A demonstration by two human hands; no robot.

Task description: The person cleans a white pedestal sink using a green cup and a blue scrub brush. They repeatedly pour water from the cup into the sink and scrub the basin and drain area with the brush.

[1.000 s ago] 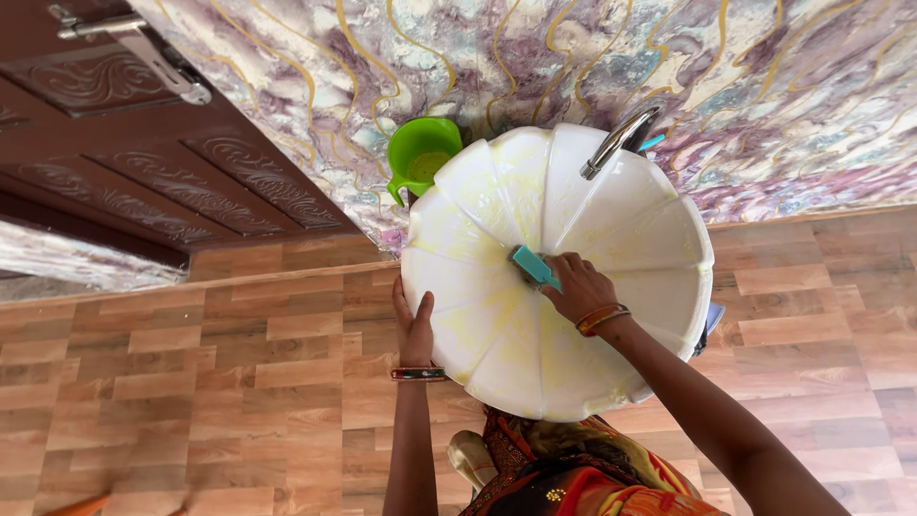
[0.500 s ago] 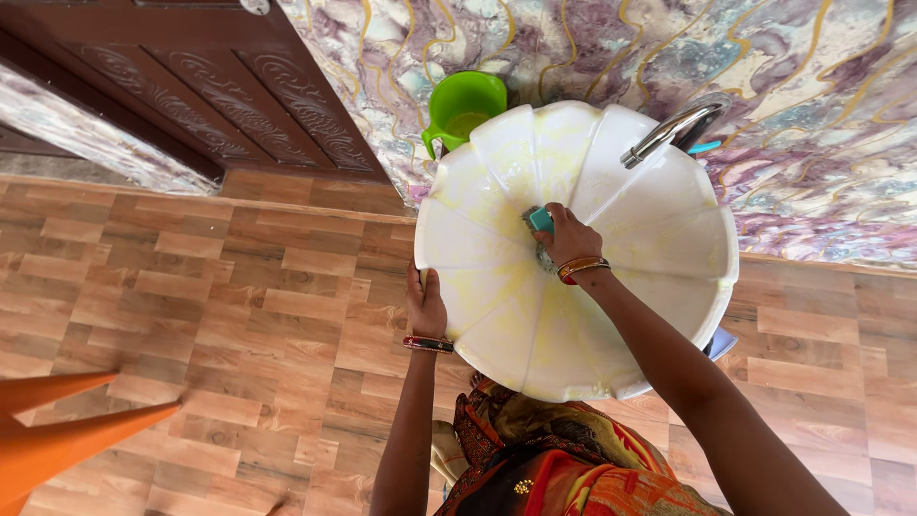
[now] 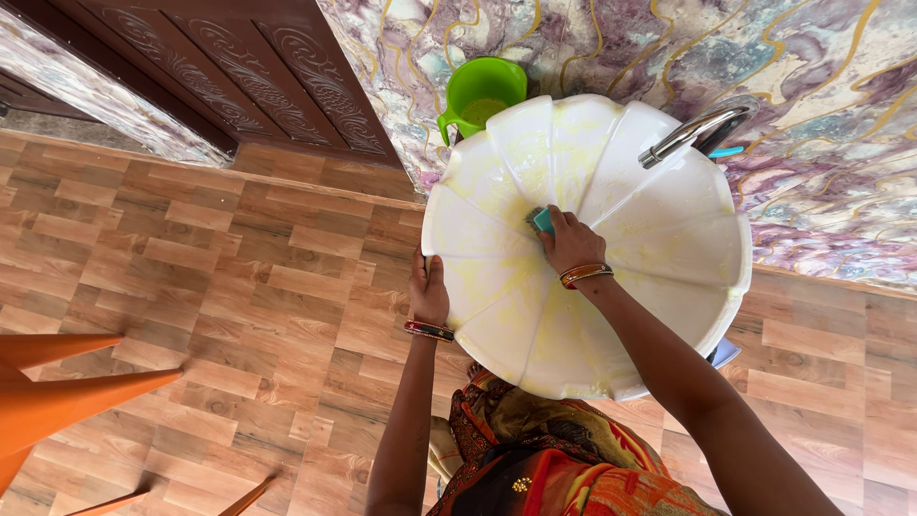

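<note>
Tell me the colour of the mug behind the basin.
The mug is bright green, seen in the head view.

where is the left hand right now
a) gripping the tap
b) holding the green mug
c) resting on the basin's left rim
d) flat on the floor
c: the left hand rests on the left rim of the white basin, while the right hand presses a teal scrubber inside the bowl; the green mug and tap go untouched.

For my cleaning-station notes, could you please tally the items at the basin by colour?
White: 1, washbasin
Green: 1, jug
Teal: 1, scrubber in right hand
Silver: 1, tap
Total: 4
</note>
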